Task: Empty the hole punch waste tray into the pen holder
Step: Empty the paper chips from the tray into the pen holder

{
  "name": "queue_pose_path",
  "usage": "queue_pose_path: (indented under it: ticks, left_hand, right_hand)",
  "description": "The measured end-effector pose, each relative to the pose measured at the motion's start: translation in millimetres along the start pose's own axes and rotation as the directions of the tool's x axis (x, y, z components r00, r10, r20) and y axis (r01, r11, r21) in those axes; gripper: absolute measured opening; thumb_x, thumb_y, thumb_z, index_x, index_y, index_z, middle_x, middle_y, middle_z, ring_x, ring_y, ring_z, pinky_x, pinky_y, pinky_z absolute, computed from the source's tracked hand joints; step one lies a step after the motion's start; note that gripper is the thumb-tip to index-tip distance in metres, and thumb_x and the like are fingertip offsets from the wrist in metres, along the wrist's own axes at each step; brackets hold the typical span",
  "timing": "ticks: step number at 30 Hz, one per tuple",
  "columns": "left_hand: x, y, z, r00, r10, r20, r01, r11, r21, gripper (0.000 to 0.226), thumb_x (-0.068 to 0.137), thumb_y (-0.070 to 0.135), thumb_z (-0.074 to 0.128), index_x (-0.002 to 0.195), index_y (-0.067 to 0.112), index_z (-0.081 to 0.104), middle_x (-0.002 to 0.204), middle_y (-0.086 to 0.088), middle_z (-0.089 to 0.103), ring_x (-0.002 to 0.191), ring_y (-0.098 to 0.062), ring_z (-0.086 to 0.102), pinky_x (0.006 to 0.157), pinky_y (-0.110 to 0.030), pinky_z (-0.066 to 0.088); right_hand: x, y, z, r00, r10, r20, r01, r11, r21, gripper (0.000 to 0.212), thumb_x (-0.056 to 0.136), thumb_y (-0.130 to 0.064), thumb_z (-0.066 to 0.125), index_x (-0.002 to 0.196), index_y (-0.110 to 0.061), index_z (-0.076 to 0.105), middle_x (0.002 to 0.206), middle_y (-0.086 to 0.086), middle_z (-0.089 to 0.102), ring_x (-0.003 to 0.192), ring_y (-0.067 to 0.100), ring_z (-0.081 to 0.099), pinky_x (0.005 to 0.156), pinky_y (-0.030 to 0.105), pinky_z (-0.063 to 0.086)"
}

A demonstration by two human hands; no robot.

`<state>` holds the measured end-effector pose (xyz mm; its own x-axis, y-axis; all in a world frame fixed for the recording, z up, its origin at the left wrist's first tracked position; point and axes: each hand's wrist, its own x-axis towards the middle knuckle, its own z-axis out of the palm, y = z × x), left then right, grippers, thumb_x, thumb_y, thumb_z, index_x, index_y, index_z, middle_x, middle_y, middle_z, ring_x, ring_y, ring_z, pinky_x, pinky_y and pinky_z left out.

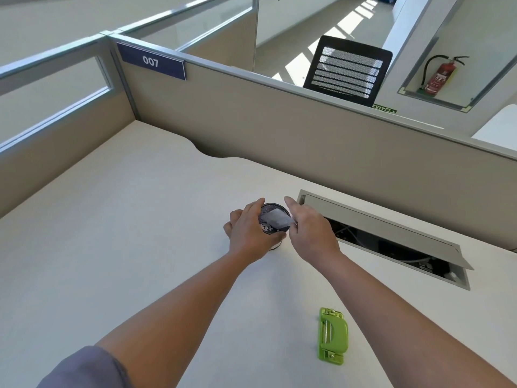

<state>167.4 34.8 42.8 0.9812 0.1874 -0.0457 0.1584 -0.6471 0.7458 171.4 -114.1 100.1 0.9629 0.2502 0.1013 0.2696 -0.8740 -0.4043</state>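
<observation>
The clear plastic waste tray (276,219) is tipping over the mouth of the dark mesh pen holder (272,224), pinched by the right hand (310,231); white paper dots are lying inside. The left hand (249,233) is gripping the holder's side. Tapping gently should be clearing the remainder. The green hole punch (333,336) is lying well apart on the white desk (126,219).

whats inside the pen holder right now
Small white paper dots lie at the bottom of the pen holder. The translucent waste tray tilted over its mouth hides the rest of the inside.
</observation>
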Motion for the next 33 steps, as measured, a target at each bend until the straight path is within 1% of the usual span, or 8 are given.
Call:
queue_pose_path:
  ticks: [2,4,7,9,17,25,29,33]
  left_hand:
    - [0,0,-1,1.0,0.002,-0.003,-0.002,1.0,0.009,0.1,0.064,0.067,0.074,0.151,0.035,0.035,0.148,0.019,0.049,0.131,-0.016,0.03,0.095,-0.034,0.02]
    - [0,1,-2,1.0,-0.002,-0.002,0.002,1.0,0.011,0.1,0.062,0.067,0.073,0.15,0.036,0.036,0.147,0.02,0.049,0.128,-0.015,0.03,0.093,-0.034,0.019]
    - [0,2,-2,1.0,0.001,-0.002,-0.001,1.0,0.02,0.101,0.062,0.066,0.072,0.15,0.036,0.036,0.146,0.02,0.05,0.126,-0.014,0.03,0.091,-0.033,0.018]
    - [0,1,-2,1.0,0.007,-0.002,-0.007,1.0,0.025,0.1,0.063,0.066,0.073,0.151,0.036,0.036,0.147,0.019,0.049,0.126,-0.015,0.031,0.091,-0.033,0.018]
    - [1,0,-2,1.0,0.016,0.006,-0.017,0.999,0.041,0.101,0.062,0.067,0.074,0.15,0.035,0.037,0.148,0.019,0.049,0.128,-0.016,0.031,0.092,-0.034,0.018]
    - [1,-1,-2,1.0,0.021,0.008,-0.021,0.999,0.036,0.101,0.061,0.07,0.072,0.15,0.036,0.038,0.147,0.019,0.049,0.127,-0.014,0.031,0.092,-0.034,0.018]
    - [1,0,-3,1.0,0.019,0.004,-0.019,0.999,0.047,0.101,0.061,0.07,0.073,0.15,0.036,0.038,0.147,0.019,0.05,0.128,-0.016,0.032,0.092,-0.034,0.018]
    - [0,1,-3,1.0,0.011,0.003,-0.011,0.999,0.05,0.101,0.062,0.071,0.073,0.15,0.036,0.038,0.146,0.02,0.05,0.128,-0.016,0.033,0.092,-0.035,0.02]
  right_hand:
    - [-1,-3,1,0.997,0.011,-0.076,-0.01,1.0,0.008,0.041,0.091,-0.001,0.05,0.129,-0.01,0.062,0.099,0.013,0.065,0.091,0.037,0.062,0.073,0.043,0.05]
    - [-3,-6,2,0.99,0.028,-0.14,-0.025,0.999,0.024,0.024,0.088,0.001,0.053,0.106,-0.006,0.067,0.091,0.013,0.063,0.083,0.037,0.06,0.067,0.043,0.048]
    - [-7,-6,4,0.975,0.013,-0.22,-0.004,0.999,0.044,0.014,0.084,0.003,0.058,0.091,-0.004,0.068,0.084,0.013,0.061,0.074,0.033,0.057,0.061,0.039,0.044]
    - [-11,-5,7,0.975,-0.008,-0.221,0.014,0.999,0.03,0.012,0.082,0.006,0.061,0.085,-0.004,0.067,0.081,0.012,0.059,0.07,0.033,0.055,0.058,0.035,0.039]
    - [-19,-2,12,0.976,0.003,-0.216,0.007,0.999,0.046,0.01,0.079,0.008,0.062,0.075,-0.001,0.063,0.078,0.013,0.058,0.069,0.033,0.054,0.056,0.04,0.047]
    - [-21,-4,14,0.966,0.088,-0.241,-0.052,0.987,0.15,0.012,0.079,0.005,0.063,0.074,-0.006,0.063,0.077,0.007,0.057,0.067,0.026,0.051,0.057,0.038,0.043]
    - [-20,-3,16,0.948,0.263,-0.178,-0.203,0.933,0.298,0.011,0.079,-0.001,0.064,0.077,-0.012,0.068,0.081,0.003,0.064,0.072,0.021,0.058,0.063,0.032,0.045]
    - [-19,-4,12,0.861,0.498,-0.106,-0.372,0.758,0.535,0.013,0.082,-0.008,0.069,0.076,-0.019,0.069,0.074,-0.003,0.071,0.066,0.015,0.063,0.059,0.027,0.048]
